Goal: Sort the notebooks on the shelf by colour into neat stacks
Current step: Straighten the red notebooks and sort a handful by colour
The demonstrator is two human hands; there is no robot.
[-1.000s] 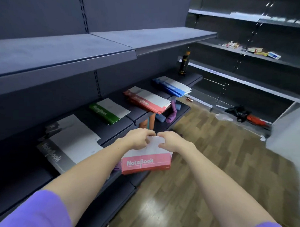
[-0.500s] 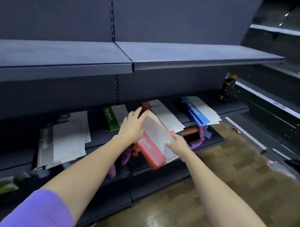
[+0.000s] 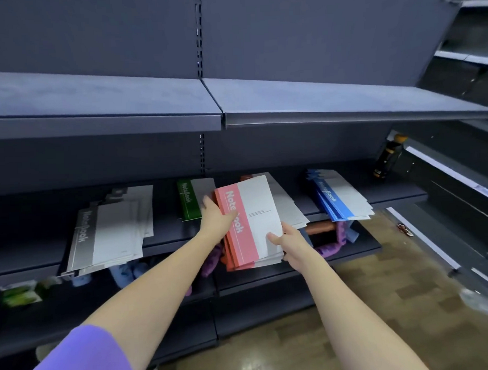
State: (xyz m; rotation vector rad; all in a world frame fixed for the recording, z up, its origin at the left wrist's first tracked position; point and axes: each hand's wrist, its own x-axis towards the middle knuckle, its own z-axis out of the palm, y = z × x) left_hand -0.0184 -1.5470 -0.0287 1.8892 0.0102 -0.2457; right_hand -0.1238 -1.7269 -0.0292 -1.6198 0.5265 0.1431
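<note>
A red-and-white notebook (image 3: 249, 220) lies on top of the red stack on the middle shelf (image 3: 390, 196), its near end jutting past the shelf edge. My left hand (image 3: 216, 217) holds its left edge, thumb lying over the red band. My right hand (image 3: 287, 238) grips its near right corner. To the left lie a green notebook (image 3: 186, 199) and a grey stack (image 3: 111, 231). A blue stack (image 3: 338, 198) lies to the right.
A dark bottle (image 3: 387, 157) stands at the shelf's right end. Purple, orange and blue items (image 3: 333, 237) sit on the lower shelf under the notebooks. An upper shelf (image 3: 220, 105) overhangs. Wooden floor (image 3: 379, 304) lies to the right, with more shelving beyond.
Both hands carried the red notebook from in front of me up onto the red stack and laid it flat. My view swung left to face the shelf.
</note>
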